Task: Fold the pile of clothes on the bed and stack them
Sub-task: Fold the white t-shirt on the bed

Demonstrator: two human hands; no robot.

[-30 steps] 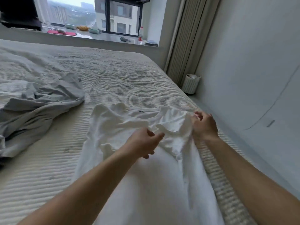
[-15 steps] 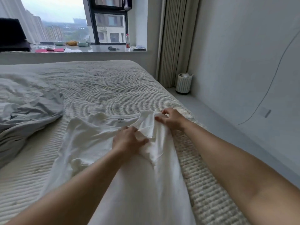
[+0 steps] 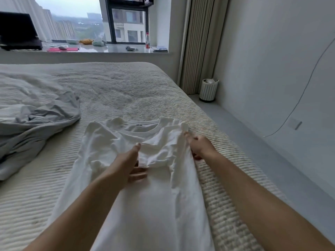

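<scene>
White T-shirt [image 3: 155, 187] lies spread on the bed [image 3: 117, 91], near right. Left hand [image 3: 125, 165] presses it with flat fingers; right hand [image 3: 199, 145] pinches its right sleeve edge. Grey garment [image 3: 36, 120] lies crumpled far left.

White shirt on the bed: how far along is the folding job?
Early. Done: no folded stack is in view. In hand: the white shirt lies spread on the bed; the left hand presses its chest flat, and the right hand grips its right sleeve edge. Left: finishing it, then the crumpled grey garment.
</scene>
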